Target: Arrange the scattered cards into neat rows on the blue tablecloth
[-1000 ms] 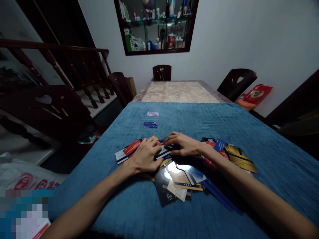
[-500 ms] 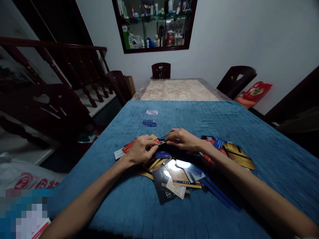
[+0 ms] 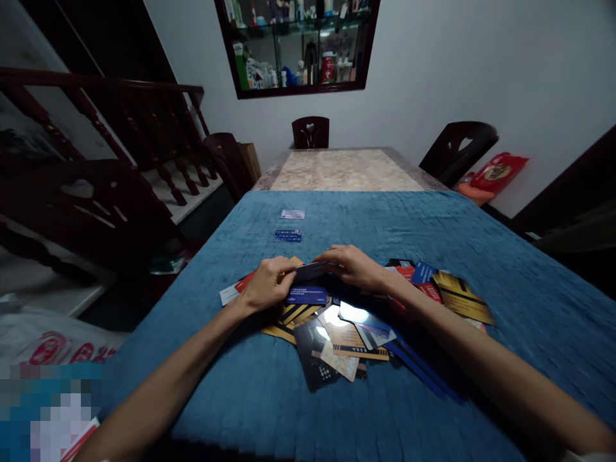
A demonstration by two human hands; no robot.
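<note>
Between my two hands a dark card (image 3: 309,272) is held tilted up on edge over a spread of plastic cards. My left hand (image 3: 267,282) pinches its left end, and my right hand (image 3: 355,267) grips its right end from above. Right below it lies a blue card (image 3: 307,295) with white print. Gold cards with black stripes (image 3: 296,314), a black card (image 3: 315,359) and a shiny gold card (image 3: 344,333) overlap nearer to me. By my right forearm are more cards, among them a gold one (image 3: 464,298).
Farther up the blue tablecloth (image 3: 375,224) lie a blue patterned card (image 3: 288,236) and a pale card (image 3: 293,214), apart from the pile. Dark wooden chairs stand around the table, one at the far end (image 3: 310,133). A white bag (image 3: 52,337) is at the left.
Both hands have lifted the card from lying on the pile to standing tilted on edge. The blue printed card beneath has come into view. The whole scene has shifted slightly upward.
</note>
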